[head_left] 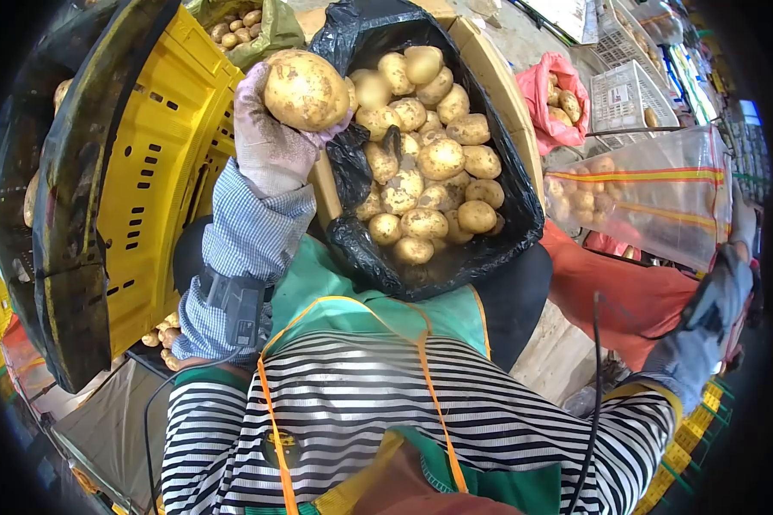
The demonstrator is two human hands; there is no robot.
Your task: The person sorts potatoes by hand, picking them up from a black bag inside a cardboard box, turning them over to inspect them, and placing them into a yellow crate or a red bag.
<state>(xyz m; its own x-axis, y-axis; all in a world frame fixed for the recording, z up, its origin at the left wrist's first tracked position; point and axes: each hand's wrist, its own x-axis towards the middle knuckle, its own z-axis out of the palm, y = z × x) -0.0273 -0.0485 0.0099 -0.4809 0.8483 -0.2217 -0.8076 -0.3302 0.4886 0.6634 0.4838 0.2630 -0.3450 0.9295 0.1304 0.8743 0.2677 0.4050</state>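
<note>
My left hand point(275, 129), in a dirty pale glove, is closed round a large potato point(307, 90) with brown soil patches. It holds the potato up beside a cardboard box point(502, 86) lined with a black plastic bag point(352, 249). Many potatoes point(441, 160) lie heaped inside that lining. Far to the right, my gloved right hand point(734, 270) is at the edge of a clear plastic bag point(670, 193) with red and yellow stripes. The bag is stretched towards this hand, and its fingers are partly hidden there. Potatoes point(584, 193) show through the bag's far end.
A yellow slotted crate point(159, 129) stands tilted at the left, with a dark padded rim beside it. Behind are a green sack point(270, 34) of potatoes, a pink bag point(537, 86) and white crates point(623, 94). A thin dark cable point(597, 369) rises near my right arm.
</note>
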